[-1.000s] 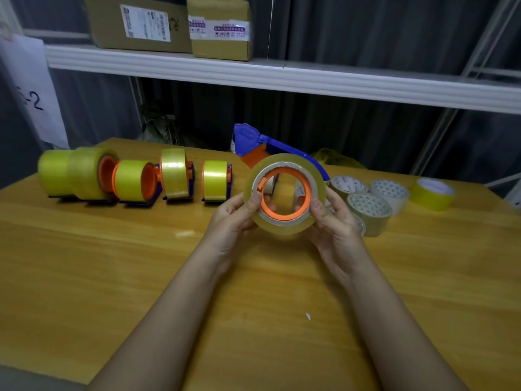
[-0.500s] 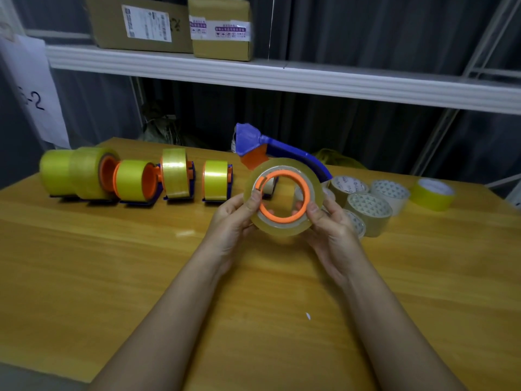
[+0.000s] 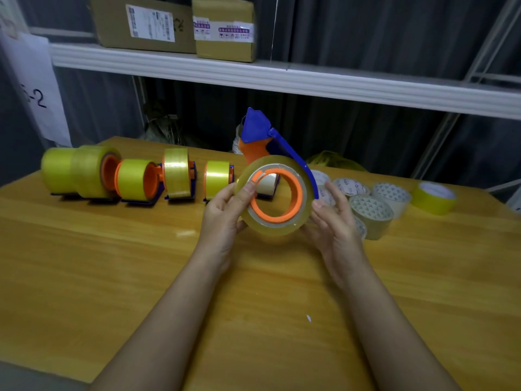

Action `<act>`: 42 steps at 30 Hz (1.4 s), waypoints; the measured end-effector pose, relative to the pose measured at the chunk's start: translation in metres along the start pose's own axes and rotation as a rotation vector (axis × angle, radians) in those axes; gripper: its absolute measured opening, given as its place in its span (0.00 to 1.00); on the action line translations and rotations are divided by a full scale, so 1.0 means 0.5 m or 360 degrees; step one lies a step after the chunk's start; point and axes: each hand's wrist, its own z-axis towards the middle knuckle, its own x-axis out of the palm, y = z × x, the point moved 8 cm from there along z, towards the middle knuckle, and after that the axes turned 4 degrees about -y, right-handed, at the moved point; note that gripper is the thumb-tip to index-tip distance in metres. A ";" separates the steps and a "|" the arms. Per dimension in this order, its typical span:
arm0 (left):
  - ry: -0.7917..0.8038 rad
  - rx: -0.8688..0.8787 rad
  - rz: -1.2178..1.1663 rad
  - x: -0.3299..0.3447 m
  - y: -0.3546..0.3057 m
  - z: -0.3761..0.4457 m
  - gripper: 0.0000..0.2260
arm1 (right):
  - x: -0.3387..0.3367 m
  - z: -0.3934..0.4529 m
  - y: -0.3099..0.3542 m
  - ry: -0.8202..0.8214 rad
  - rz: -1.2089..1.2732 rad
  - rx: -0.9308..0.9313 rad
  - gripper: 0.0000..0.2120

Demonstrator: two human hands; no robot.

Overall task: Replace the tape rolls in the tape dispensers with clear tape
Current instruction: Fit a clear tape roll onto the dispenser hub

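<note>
head view, from left to right across a wooden surface (image 3: 84, 263). far left, a row of yellow tape rolls on dispensers (image 3: 135, 176) with orange hubs and dark blue frames, standing side by side along the back of the surface. above them, a white shelf (image 3: 282, 77) with two cardboard boxes (image 3: 174, 24). left of the row, a hanging white sheet (image 3: 36, 88) marked "-2".

centre, left hand (image 3: 222, 213) with thumb pressed on the near face of a clear tape roll (image 3: 275, 197), fingers curled behind its left edge: a closed grip on the roll. roll held upright above the surface, open face toward the camera, seated around the orange hub (image 3: 277, 196) of a blue tape dispenser (image 3: 262, 131), blue arm curving over the top right of the roll, handle up behind.

right hand (image 3: 335, 221) at the lower right edge of the roll, fingers fairly straight and touching its rim, a relaxed open grip, not wrapped around it.

further right, a cluster of clear tape rolls (image 3: 372, 213) lying flat on the surface, partly behind the right hand. far right, a single yellow tape roll (image 3: 434, 197) lying flat, apart from the cluster.
</note>
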 end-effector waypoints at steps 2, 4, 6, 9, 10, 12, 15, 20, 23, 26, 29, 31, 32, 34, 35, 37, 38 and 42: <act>0.0001 0.0029 -0.0011 0.002 -0.007 -0.003 0.25 | -0.005 -0.006 0.019 -0.0101 -0.0305 -0.0221 0.33; 0.0008 0.0038 0.0006 0.005 -0.011 -0.005 0.26 | 0.004 -0.025 0.059 -0.0183 -0.0831 -0.0668 0.30; -0.0002 0.0030 0.0028 0.005 -0.007 -0.004 0.26 | 0.032 -0.050 0.085 -0.0174 -0.1321 -0.1149 0.25; 0.0015 0.0009 0.0099 0.009 -0.001 -0.006 0.23 | 0.066 -0.065 0.074 -0.0007 -0.1652 -0.1351 0.29; 0.0040 0.0006 0.0100 0.013 0.000 -0.009 0.22 | 0.073 -0.067 0.070 0.0038 -0.1742 -0.1371 0.30; 0.0081 -0.0006 0.0106 0.021 0.003 -0.013 0.25 | 0.080 -0.070 0.064 0.0096 -0.1909 -0.1419 0.29; 0.0156 -0.0042 0.0108 0.030 0.005 -0.015 0.33 | 0.090 -0.073 0.058 0.0158 -0.1989 -0.1497 0.21; 0.0265 -0.0192 -0.0254 0.042 0.001 -0.012 0.27 | 0.099 -0.076 0.047 0.0221 -0.1827 -0.1465 0.15; 0.0270 -0.0216 -0.0315 0.041 0.002 -0.010 0.24 | 0.092 -0.069 0.041 0.0247 -0.1713 -0.1376 0.13; 0.0270 -0.0190 -0.0285 0.039 0.004 -0.009 0.19 | 0.092 -0.067 0.035 0.0324 -0.1541 -0.1261 0.13; 0.0337 -0.0070 -0.0121 0.042 0.001 -0.011 0.16 | 0.095 -0.065 0.023 0.0389 -0.1434 -0.1098 0.17; 0.0360 -0.0015 -0.0026 0.041 0.000 -0.013 0.20 | 0.093 -0.065 0.022 0.0394 -0.1392 -0.1067 0.19; 0.0390 0.0005 0.0006 0.044 -0.001 -0.016 0.23 | 0.092 -0.064 0.022 0.0398 -0.1367 -0.1060 0.18; 0.0413 0.0027 0.0050 0.048 -0.003 -0.020 0.23 | 0.091 -0.063 0.021 0.0421 -0.1292 -0.1015 0.18; 0.0414 0.0032 0.0060 0.048 -0.003 -0.020 0.21 | 0.090 -0.062 0.020 0.0430 -0.1264 -0.0992 0.18; 0.0439 0.0049 0.0080 0.050 -0.003 -0.020 0.20 | 0.087 -0.060 0.019 0.0435 -0.1223 -0.0961 0.18; 0.0454 0.0074 0.0108 0.052 -0.004 -0.021 0.22 | 0.086 -0.060 0.018 0.0434 -0.1181 -0.0942 0.18; 0.0550 0.0193 0.0245 0.066 -0.010 -0.031 0.27 | 0.079 -0.056 0.018 0.0382 -0.0927 -0.0823 0.18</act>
